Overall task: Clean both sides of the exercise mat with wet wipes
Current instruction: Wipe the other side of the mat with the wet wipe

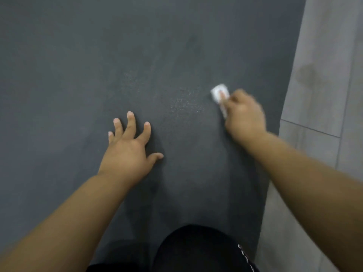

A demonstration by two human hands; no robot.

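Grip: blurred right hand (243,112) pinches wet wipe (219,93) near the right edge of the mat (78,65). Left hand (127,150) lies flat, fingers spread.

Dark mat (98,55) on grey tiled floor (324,95)

Bare forearms (78,209); black garment (196,250) with pale trim (245,257).

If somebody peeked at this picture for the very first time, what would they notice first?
Probably the bright white wet wipe, because it pops against the big dark grey exercise mat; the right hand presses it down near the mat's right edge. Next comes the left hand, spread flat on the middle of the mat. Pale floor tiles run along the right side.
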